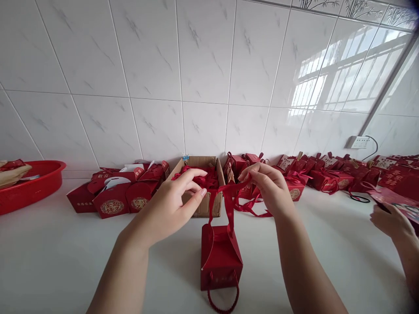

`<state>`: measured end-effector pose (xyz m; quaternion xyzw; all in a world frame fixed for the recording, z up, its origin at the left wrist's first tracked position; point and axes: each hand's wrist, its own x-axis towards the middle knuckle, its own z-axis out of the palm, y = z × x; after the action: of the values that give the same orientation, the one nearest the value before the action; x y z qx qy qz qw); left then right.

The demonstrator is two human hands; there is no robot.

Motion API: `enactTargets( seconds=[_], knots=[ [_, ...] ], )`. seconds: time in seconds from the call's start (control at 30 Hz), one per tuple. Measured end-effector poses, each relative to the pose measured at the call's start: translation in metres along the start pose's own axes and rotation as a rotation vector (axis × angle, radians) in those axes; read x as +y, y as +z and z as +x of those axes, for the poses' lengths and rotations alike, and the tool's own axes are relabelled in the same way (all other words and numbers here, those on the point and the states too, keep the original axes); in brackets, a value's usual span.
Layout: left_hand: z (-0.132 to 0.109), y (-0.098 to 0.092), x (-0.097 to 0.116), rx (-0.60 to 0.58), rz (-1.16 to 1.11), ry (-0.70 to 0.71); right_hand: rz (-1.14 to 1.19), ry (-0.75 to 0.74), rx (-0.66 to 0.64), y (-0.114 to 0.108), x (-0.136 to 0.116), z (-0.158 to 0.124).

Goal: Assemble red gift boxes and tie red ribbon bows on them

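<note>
Stretching beneath the left grip (173,207) and right grip (270,187), the white surface (170,274) bears an open carton (204,211) beyond them and a red gift box (221,259) below and between them. The right grip is pinched on the red ribbon (229,211), whose upper stretch runs sideways toward the left grip, strands dropping to the gift box. The left grip's thumb and forefinger stand apart; whether it touches the red ribbon, I cannot tell. Fingers hide the pinched part.
</note>
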<state>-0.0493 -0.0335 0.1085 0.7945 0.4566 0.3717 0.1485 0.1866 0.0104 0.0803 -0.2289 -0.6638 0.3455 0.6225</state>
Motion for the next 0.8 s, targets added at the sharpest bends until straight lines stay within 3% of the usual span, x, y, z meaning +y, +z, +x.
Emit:
enactTargets(
  seconds=[0.17,0.37,0.57,0.8],
  knots=[
    [0.007,0.006,-0.005,0.047,0.197,0.114,0.190,0.173,-0.139,0.003,0.002,0.000],
    [0.021,0.014,-0.013,0.065,0.342,0.210,0.066,0.259,-0.207,0.000,0.009,-0.004],
    [0.011,0.008,-0.026,0.126,0.366,0.296,-0.050,0.377,-0.230,-0.017,0.015,-0.031],
    [-0.006,0.002,-0.054,0.080,0.304,0.139,-0.184,0.424,-0.168,-0.031,0.018,-0.051]
  ],
)
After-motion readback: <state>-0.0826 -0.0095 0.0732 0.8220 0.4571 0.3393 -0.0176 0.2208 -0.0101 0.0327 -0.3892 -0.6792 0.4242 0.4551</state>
